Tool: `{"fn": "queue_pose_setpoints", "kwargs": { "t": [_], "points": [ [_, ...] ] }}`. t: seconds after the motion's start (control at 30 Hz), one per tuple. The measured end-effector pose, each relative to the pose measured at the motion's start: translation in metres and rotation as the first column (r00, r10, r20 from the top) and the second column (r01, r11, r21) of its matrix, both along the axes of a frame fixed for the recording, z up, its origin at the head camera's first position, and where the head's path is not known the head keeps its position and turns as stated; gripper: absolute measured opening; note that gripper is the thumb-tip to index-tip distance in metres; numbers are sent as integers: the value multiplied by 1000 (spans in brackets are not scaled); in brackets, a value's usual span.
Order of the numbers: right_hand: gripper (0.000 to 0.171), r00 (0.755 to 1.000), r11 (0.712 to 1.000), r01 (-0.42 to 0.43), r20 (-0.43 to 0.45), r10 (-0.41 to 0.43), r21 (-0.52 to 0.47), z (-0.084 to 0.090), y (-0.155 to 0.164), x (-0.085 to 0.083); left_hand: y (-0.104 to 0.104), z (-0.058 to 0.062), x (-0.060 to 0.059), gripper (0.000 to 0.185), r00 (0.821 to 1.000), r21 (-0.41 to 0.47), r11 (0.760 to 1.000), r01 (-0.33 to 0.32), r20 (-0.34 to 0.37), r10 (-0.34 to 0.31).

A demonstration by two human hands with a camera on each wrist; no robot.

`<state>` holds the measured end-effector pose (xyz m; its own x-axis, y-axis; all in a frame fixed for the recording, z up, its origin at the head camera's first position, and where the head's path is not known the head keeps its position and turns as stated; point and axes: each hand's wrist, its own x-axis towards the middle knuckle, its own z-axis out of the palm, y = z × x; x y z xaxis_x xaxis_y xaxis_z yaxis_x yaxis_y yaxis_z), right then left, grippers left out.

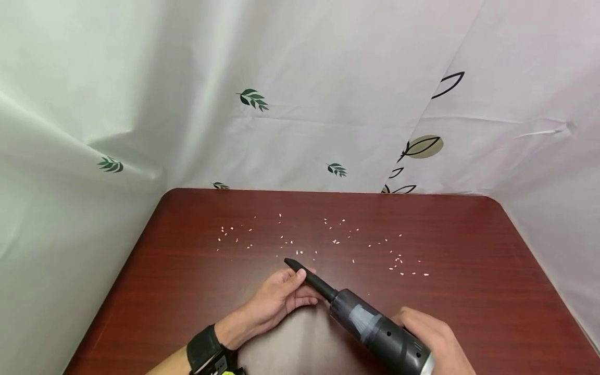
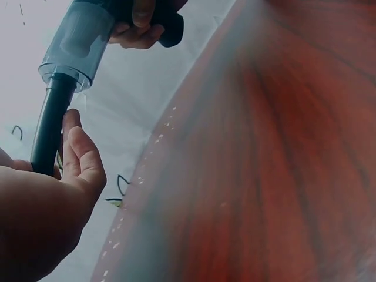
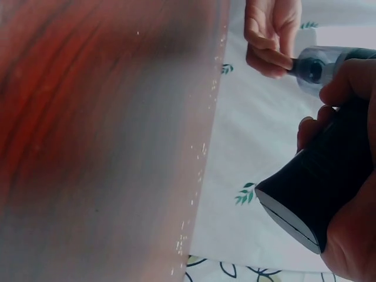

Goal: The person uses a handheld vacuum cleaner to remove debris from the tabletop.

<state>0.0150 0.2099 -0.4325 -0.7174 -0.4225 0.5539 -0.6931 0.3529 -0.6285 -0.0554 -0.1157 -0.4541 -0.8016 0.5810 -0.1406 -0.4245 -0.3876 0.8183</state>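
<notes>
A small black handheld vacuum (image 1: 375,328) with a clear dust chamber (image 2: 76,41) hovers low over the near middle of a dark red wooden table (image 1: 187,291). My right hand (image 1: 433,336) grips its black body (image 3: 320,194) from the rear. My left hand (image 1: 281,299) holds the thin black nozzle (image 1: 311,278), thumb on top and fingers curled under it. The nozzle tip points away from me toward several white grains (image 1: 328,242) scattered across the table's far half. The tip sits just short of the nearest grains.
White sheets printed with leaves (image 1: 253,99) hang behind and on both sides of the table, close to its edges. A black wrist strap (image 1: 206,349) shows on my left forearm. The table's near corners hold nothing.
</notes>
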Motion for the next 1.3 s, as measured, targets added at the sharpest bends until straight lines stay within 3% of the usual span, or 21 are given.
{"fn": "queue_pose_setpoints", "kwargs": {
  "t": [0.13,0.33,0.43,0.57,0.73,0.9,1.03,1.3],
  "points": [
    [65,998,996,62,10,-63,62,-1,1,5,4,-5,1,51,999,-23,1000,10,41,-9],
    [63,992,982,127,-43,-122,140,-6,-6,10,10,-10,5,39,995,-164,986,-36,88,51],
    [60,989,981,135,-81,-125,138,-9,-10,11,11,-8,8,35,991,-217,974,-58,108,83],
    [53,990,985,118,-89,-107,127,-11,-11,11,11,-3,11,33,990,-254,966,-47,118,79],
    [50,991,979,126,-57,-118,159,-9,-12,10,9,0,12,33,992,-261,965,0,121,33],
    [55,984,954,165,18,-175,251,-3,-16,10,5,-1,10,37,989,-245,969,41,145,-5],
    [58,978,934,173,55,-199,313,1,-18,9,4,-4,7,41,988,-253,967,43,156,-4],
    [62,978,938,139,104,-181,319,5,-18,3,2,-7,0,42,990,-295,955,20,139,22]
  ]
}}
